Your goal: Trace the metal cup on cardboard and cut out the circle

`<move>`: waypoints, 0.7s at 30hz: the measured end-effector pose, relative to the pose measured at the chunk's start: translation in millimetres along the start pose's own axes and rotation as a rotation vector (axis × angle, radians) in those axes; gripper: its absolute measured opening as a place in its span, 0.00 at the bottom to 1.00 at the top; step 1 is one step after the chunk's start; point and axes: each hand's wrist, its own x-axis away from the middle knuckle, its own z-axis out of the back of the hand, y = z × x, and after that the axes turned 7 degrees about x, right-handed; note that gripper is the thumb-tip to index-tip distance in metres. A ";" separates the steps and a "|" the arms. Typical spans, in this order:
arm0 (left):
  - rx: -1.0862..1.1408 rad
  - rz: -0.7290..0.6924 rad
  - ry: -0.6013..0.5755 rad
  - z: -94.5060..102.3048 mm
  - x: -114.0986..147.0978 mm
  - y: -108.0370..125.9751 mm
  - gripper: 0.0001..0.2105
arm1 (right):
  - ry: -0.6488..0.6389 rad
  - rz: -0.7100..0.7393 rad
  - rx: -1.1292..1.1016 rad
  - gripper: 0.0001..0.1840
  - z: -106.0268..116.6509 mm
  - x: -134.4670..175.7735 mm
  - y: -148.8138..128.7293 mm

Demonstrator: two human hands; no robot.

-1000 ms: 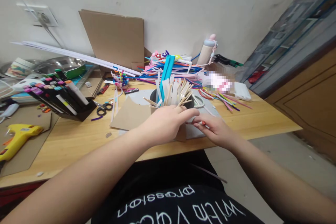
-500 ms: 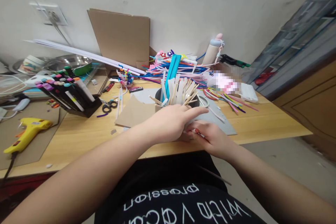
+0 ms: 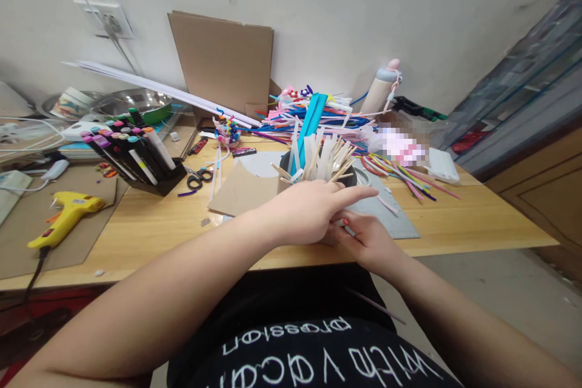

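My left hand [image 3: 308, 213] lies in front of a dark round container [image 3: 351, 178]. Its index finger stretches to the right, and the other fingers curl down out of sight. Below and beside it, my right hand [image 3: 369, 239] is closed, its fingertips meeting the left hand's underside. Something pale shows between the fingers by a small red-orange spot, but I cannot make out what it is. Upright in the container stand wooden sticks [image 3: 342, 154], translucent white glue sticks [image 3: 324, 154] and a long turquoise strip [image 3: 311, 121].
To the left are a yellow glue gun [image 3: 68, 215] on cardboard, a black holder of markers [image 3: 136, 154] and scissors [image 3: 199, 179]. Pipe cleaners [image 3: 282, 124] pile up behind the container. A grey mat [image 3: 402, 221] and a cardboard piece [image 3: 240, 194] lie near the hands.
The whole scene has shifted slightly right as my head view turned left. My hands stay together in front of the container, and less of the pale thing shows between them.
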 end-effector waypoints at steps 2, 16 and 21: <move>0.013 -0.009 0.004 -0.7 0.3 -0.9 0.30 | -0.001 -0.024 -0.008 0.10 4.9 3.2 6.4; -0.095 -0.028 0.006 1.3 3.8 2.2 0.33 | 0.195 -0.149 0.156 0.14 31.6 16.3 49.3; -0.378 -0.053 0.093 11.8 10.3 13.2 0.32 | 0.268 -0.043 0.205 0.10 30.6 18.5 30.7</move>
